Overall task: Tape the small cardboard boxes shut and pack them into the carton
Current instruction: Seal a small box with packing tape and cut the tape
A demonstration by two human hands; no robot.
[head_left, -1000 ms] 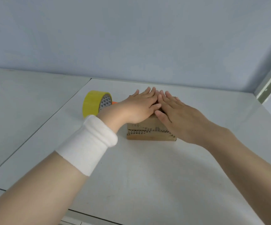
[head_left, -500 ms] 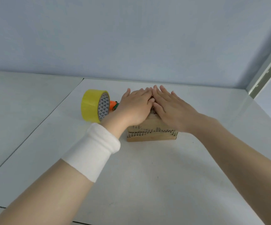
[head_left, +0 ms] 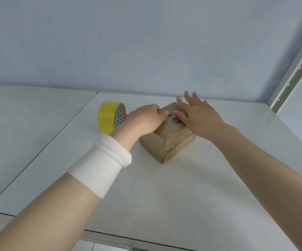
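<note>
On white tabletop (head_left: 164, 196), beside yellow tape roll (head_left: 108, 116): small brown cardboard box (head_left: 171, 140), skewed. Left hand (head_left: 144, 120) grips far edge; right hand (head_left: 199, 116) flat on top, fingers straight. Hold top down; square box before taping.

**White wristband worn on the left wrist**

Only one worn item is seen on the person: a broad, plain white wristband (head_left: 101, 163) of soft, thick fabric, wrapped round the left wrist just behind the left hand (head_left: 143, 120). Its edge nearer the hand is bunched into a rounded, puffy rim, while the edge toward the elbow lies flat and straight. The left forearm (head_left: 56, 211) below it is uncovered, and the right hand (head_left: 199, 116) and right forearm (head_left: 266, 174) are likewise bare; the right fingertips (head_left: 187, 94) are blurred
</note>
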